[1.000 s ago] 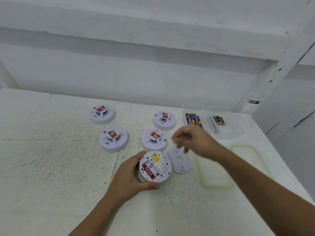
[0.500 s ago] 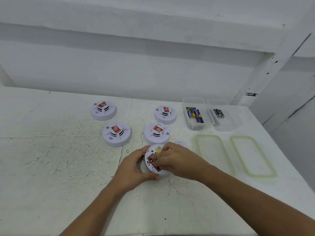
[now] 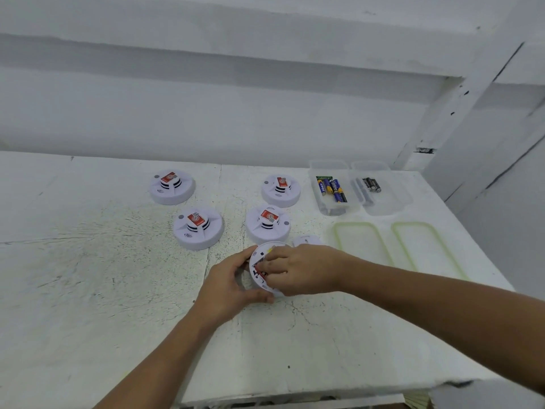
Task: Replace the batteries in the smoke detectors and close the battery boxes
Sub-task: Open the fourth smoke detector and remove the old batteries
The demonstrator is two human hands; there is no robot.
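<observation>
An upturned white smoke detector (image 3: 260, 262) with its battery box exposed lies in the middle of the white table. My left hand (image 3: 228, 286) grips its left rim. My right hand (image 3: 298, 270) covers the battery box, fingertips pressed into it; whether they pinch a battery is hidden. The detached cover (image 3: 306, 240) peeks out just behind my right hand. Several closed detectors stand behind, the nearest (image 3: 267, 224) right beyond the open one. A clear box of blue batteries (image 3: 331, 188) and a clear box of dark batteries (image 3: 372, 185) sit at the back right.
Two clear lids with green rims (image 3: 361, 246) (image 3: 424, 249) lie flat right of my hands. The other detectors (image 3: 198, 227) (image 3: 172, 185) (image 3: 280, 188) sit left and behind. The table's front edge (image 3: 295, 399) is close below. A white wall rises behind the table.
My right hand came back from near the battery boxes and settled onto the open detector's battery box. My left hand kept its hold on the rim.
</observation>
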